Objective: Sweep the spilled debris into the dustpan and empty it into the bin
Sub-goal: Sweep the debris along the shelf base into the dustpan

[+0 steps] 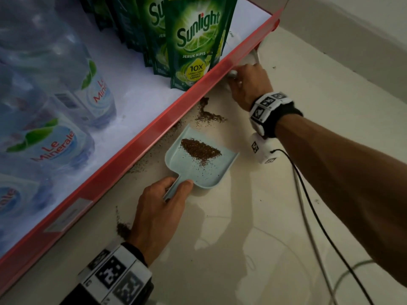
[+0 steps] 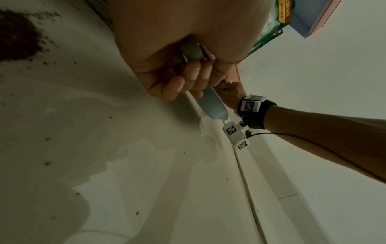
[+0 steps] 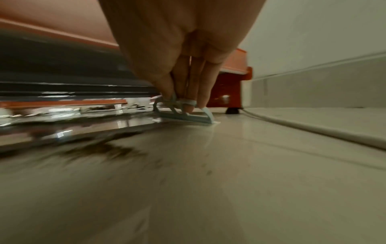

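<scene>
The left hand (image 1: 158, 208) grips the handle of the pale blue dustpan (image 1: 199, 160), lying flat on the floor mid-frame, mouth toward the loose debris (image 1: 209, 115) just beyond its lip, likely so a sweep can carry it in. In the upper right, the right hand (image 1: 248, 84) curls its fingers round a small brush (image 3: 183, 113) under the red shelf edge (image 1: 136, 148).
</scene>
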Motion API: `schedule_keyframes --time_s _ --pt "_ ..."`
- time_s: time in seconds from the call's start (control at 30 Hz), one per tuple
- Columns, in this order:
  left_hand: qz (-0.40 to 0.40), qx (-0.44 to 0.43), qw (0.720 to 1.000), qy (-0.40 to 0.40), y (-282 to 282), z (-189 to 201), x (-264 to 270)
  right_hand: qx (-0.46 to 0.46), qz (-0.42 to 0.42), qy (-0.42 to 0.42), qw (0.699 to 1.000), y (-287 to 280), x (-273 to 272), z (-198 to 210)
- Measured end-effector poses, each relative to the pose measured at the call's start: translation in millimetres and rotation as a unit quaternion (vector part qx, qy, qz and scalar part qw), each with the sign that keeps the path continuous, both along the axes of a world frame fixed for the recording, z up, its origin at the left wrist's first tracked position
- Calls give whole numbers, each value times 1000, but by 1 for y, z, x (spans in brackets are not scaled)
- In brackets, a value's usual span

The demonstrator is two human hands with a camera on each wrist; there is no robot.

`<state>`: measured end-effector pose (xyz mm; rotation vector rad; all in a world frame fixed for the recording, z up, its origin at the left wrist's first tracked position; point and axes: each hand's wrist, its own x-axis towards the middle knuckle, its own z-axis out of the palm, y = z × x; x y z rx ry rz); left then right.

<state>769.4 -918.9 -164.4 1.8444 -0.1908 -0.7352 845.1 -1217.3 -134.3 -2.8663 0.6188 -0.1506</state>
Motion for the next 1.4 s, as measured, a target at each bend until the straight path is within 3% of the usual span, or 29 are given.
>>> schedule_keyframes --time_s 0.17,0.27,0.4,0.5,0.57,0.83,0.97,1.1,1.17,1.27,1.4 --pt "6 -1 1000 9 5 -4 -5 76 235 -12 969 48 -30 8" --pt "1 -5 1000 19 5 -4 -12 73 274 -51 958 51 -47 17" --pt "-11 -8 1000 16 8 -2 -17 29 204 -97 974 20 -54 29" --pt "-15 -11 1000 10 12 0 -17 -39 67 -21 997 -6 -52 27" --pt "-13 -12 1000 4 14 0 -18 -38 15 20 999 -4 -53 19" --pt "-15 -1 1000 7 22 -3 -25 39 165 -13 985 70 -68 15" --pt "-9 -6 1000 6 26 0 -28 22 87 -72 993 37 -68 27" --pt "-9 -3 1000 -4 33 6 -28 -30 -77 -1 997 9 -78 21" --pt "-1 -5 1000 1 35 7 -30 0 -68 16 998 28 -86 17" --pt "3 -4 1000 4 37 7 -33 36 8 8 999 73 -96 16" --pt "-8 -13 1000 4 42 9 -39 53 55 -34 997 111 -102 24"
